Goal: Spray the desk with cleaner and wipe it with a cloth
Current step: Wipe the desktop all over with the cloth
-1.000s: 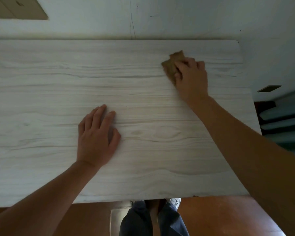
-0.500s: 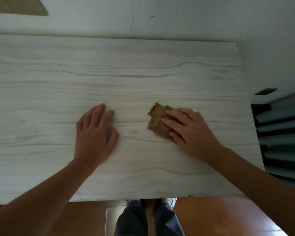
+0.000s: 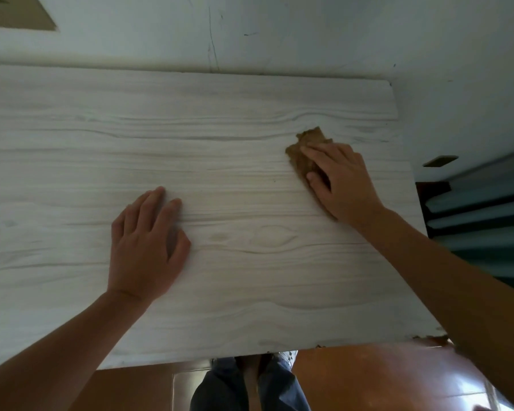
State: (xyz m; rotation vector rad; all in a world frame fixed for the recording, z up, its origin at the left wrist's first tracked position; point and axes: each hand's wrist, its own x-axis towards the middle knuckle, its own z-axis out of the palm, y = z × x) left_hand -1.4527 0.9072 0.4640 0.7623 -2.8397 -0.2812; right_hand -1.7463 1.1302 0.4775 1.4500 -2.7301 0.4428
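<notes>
The cloth (image 3: 306, 145), a crumpled brown piece, lies in the upper right of the frame on the pale wood-grain worktop (image 3: 250, 292), near its right edge and a little short of its far edge. It sits directly under the right hand (image 3: 343, 179). Its free part pokes out beyond the fingertips towards the top of the frame and to the left of the thumb, and the rest is hidden under the palm. What shows suggests its long axis runs along the line of the hand, from upper left down to lower right, though the covered part makes this uncertain.

The right fingers (image 3: 327, 149) lie nearly straight and close together, flat on the cloth, with the thumb set on its near-left edge. This looks like pressing, not pinching. The forearm comes in from the lower right corner, reaching diagonally across the worktop.

The left hand (image 3: 144, 247) is well apart, at centre left. It rests palm down on the bare surface with its fingers straight and slightly spread, pointing up the frame, and probably serves as a brace.

No spray bottle is in view. The wiping step seems to be in hand. The broad unwiped-looking span lies to the left of the cloth, so the next stroke probably calls for dragging it leftward or back towards the near edge.
</notes>
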